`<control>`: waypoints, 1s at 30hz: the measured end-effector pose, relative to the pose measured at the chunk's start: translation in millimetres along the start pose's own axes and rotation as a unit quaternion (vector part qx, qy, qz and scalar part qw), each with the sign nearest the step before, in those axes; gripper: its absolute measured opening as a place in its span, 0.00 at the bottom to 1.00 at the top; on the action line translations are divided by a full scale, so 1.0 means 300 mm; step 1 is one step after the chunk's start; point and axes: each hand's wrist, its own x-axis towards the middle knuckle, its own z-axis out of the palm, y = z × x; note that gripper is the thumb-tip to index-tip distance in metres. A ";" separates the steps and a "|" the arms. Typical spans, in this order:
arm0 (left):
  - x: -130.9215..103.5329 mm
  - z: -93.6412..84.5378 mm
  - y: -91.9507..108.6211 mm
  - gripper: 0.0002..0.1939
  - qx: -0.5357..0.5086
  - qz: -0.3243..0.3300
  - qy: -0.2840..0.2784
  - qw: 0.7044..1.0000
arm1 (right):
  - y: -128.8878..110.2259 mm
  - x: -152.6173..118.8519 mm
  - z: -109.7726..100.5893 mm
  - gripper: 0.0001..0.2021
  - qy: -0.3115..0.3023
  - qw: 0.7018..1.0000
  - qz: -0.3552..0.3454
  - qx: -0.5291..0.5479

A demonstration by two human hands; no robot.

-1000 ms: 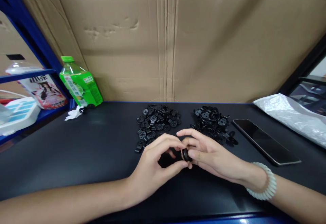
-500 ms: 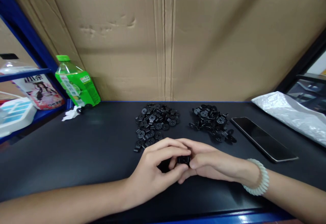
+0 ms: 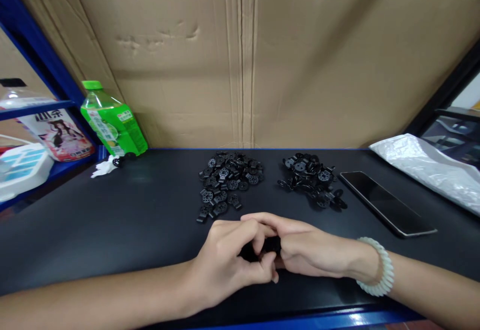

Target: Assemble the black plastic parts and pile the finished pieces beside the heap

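The left hand [image 3: 228, 257] and right hand [image 3: 313, 247], fingers curled, hold a mostly hidden black part [image 3: 273, 244] between them; the left pile [image 3: 230, 177] and right pile [image 3: 311, 177] lie beyond.

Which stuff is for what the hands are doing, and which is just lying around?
Seems part of the job:
- small black part between left hand and right hand
- left pile of black parts
- right pile of black parts

Seems just lying about:
- phone
- green bottle
- silvery bag
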 end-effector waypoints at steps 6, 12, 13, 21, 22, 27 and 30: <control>0.013 -0.010 -0.004 0.09 -0.054 -0.107 0.038 0.992 | 0.004 0.003 0.002 0.30 0.021 0.999 -0.034 0.009; 0.010 -0.017 -0.020 0.15 -0.058 -0.103 0.013 0.993 | -0.043 -0.030 -0.022 0.25 0.071 0.959 -0.079 -0.261; 0.006 -0.019 -0.020 0.16 -0.038 -0.097 0.008 0.994 | -0.056 -0.039 -0.031 0.22 0.098 0.932 -0.098 -0.334; -0.023 -0.027 -0.014 0.20 0.124 -0.028 -0.150 0.980 | -0.153 -0.083 -0.203 0.18 0.426 0.497 -0.226 -0.722; -0.025 -0.028 -0.012 0.19 0.134 -0.013 -0.169 0.976 | -0.157 -0.083 -0.215 0.21 0.433 0.480 -0.216 -0.731; -0.029 -0.040 0.007 0.20 0.260 -0.007 -0.209 0.943 | -0.134 -0.073 -0.171 0.21 0.395 0.531 -0.237 -0.711; -0.022 -0.045 0.017 0.23 0.281 -0.024 -0.222 0.933 | -0.107 -0.066 -0.120 0.17 0.353 0.598 -0.257 -0.672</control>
